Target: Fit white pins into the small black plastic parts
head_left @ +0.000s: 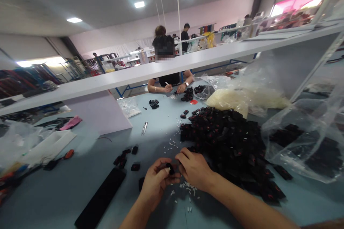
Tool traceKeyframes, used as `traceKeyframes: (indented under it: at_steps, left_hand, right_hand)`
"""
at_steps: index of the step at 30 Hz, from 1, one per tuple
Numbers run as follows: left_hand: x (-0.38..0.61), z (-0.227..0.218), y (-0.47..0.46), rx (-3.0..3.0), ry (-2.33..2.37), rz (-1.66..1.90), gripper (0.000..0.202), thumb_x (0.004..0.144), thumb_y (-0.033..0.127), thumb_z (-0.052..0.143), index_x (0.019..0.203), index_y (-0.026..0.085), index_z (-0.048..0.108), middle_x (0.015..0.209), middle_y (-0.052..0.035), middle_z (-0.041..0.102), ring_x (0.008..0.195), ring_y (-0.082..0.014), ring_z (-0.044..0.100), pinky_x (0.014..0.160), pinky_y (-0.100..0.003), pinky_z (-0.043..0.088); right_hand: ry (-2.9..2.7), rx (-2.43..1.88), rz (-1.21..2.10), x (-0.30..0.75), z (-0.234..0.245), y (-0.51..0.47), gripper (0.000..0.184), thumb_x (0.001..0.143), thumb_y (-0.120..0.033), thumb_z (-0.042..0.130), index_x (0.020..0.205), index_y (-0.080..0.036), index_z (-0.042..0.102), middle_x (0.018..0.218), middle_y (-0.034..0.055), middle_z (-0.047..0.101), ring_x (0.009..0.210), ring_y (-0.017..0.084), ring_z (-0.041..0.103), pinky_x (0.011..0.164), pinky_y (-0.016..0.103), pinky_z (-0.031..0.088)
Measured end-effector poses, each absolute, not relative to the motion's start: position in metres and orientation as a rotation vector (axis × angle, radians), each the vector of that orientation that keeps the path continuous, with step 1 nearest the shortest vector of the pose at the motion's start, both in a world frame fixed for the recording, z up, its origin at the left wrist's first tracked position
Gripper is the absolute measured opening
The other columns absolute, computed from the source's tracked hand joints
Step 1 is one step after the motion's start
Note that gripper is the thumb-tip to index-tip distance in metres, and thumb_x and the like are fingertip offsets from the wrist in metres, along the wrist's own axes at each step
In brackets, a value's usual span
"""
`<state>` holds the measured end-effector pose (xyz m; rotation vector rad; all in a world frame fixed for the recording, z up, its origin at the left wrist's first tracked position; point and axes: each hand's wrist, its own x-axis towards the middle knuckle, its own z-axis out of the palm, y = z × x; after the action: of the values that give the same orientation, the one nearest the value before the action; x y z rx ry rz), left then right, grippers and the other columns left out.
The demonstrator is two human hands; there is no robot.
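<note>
My left hand (158,180) is closed on a small black piece (170,168), held between thumb and fingers above the table. Close beside it, my right hand (195,168) has its fingers bent together near the piece; whatever its fingertips pinch is hidden. Small white pegs (189,186) lie scattered on the table under and around both hands. To the right spreads a large heap of black pieces (228,139), some with red marks. Several similar black pieces (135,166) lie left of my left hand, by a long black strip (100,198).
A small pair of metal snips (144,128) lies ahead on the blue table (150,114). A white raised shelf (129,77) crosses in front. Beyond it a person (169,82) works at small parts. Clear plastic bags (303,136) lie at right, a white packet (51,146) at left.
</note>
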<state>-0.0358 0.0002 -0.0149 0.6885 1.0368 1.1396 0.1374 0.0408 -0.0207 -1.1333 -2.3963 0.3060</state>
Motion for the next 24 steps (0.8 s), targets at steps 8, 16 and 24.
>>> traceKeyframes:
  at_steps: [8, 16, 24]
  left_hand:
    - [-0.0353, -0.0167, -0.0002, 0.719, 1.061, 1.153, 0.028, 0.068, 0.021, 0.072, 0.093, 0.016, 0.061, 0.083, -0.0074, 0.071, 0.067, -0.0228, 0.069, 0.064, -0.037, 0.055]
    - [-0.0350, -0.0168, 0.0001, 0.709, 1.076, 1.158, 0.028, 0.068, 0.022, 0.072, 0.093, 0.016, 0.062, 0.083, -0.0068, 0.070, 0.069, -0.0231, 0.070, 0.065, -0.036, 0.055]
    - [-0.0345, -0.0168, 0.0001, 0.692, 1.054, 1.155, 0.029, 0.068, 0.021, 0.073, 0.094, 0.015, 0.061, 0.086, -0.0072, 0.070, 0.070, -0.0232, 0.070, 0.067, -0.037, 0.056]
  right_hand:
    - [-2.440, -1.170, 0.310, 0.1375, -0.0182, 0.0410, 0.022, 0.086, -0.015, 0.051, 0.106, -0.019, 0.060, 0.103, 0.0080, 0.061, 0.078, 0.018, 0.061, 0.064, 0.027, 0.043]
    - [-2.429, -1.173, 0.310, 0.1374, -0.0207, 0.0418, 0.023, 0.084, -0.012, 0.052, 0.104, -0.020, 0.060, 0.103, 0.0073, 0.061, 0.078, 0.018, 0.061, 0.064, 0.027, 0.043]
    - [-2.423, -1.176, 0.314, 0.1372, -0.0188, 0.0411, 0.022, 0.084, -0.014, 0.053, 0.104, -0.020, 0.060, 0.102, 0.0071, 0.061, 0.077, 0.018, 0.061, 0.064, 0.027, 0.043]
